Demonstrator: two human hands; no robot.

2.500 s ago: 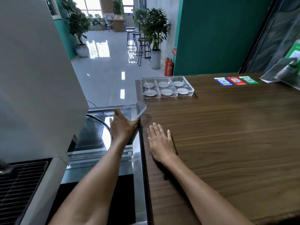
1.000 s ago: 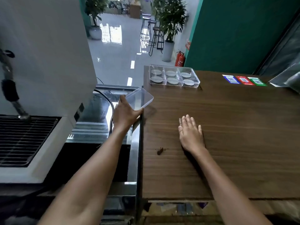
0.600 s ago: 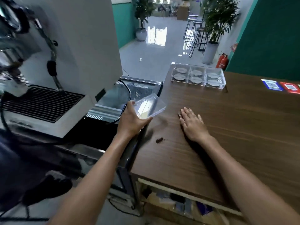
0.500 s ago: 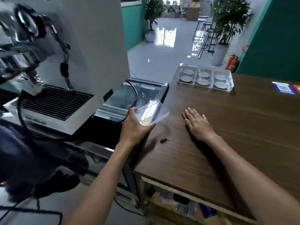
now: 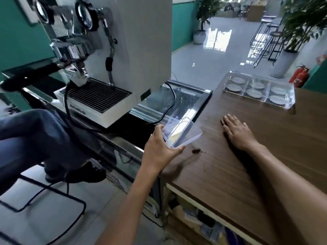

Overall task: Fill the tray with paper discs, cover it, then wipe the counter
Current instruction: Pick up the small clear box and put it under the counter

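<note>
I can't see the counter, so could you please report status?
Left hand holds lid; right hand flat on counter. Tray filled, uncovered. Brown crumbs near edge.

We see the tray (image 5: 258, 89) at the bench's (image 5: 265, 156) far end, discs (image 5: 234, 87) inside, and the coffee machine (image 5: 123, 50) left of the bench.

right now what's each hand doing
Left hand: grips the clear lid.
Right hand: open, flat on the counter, holding nothing.
</note>
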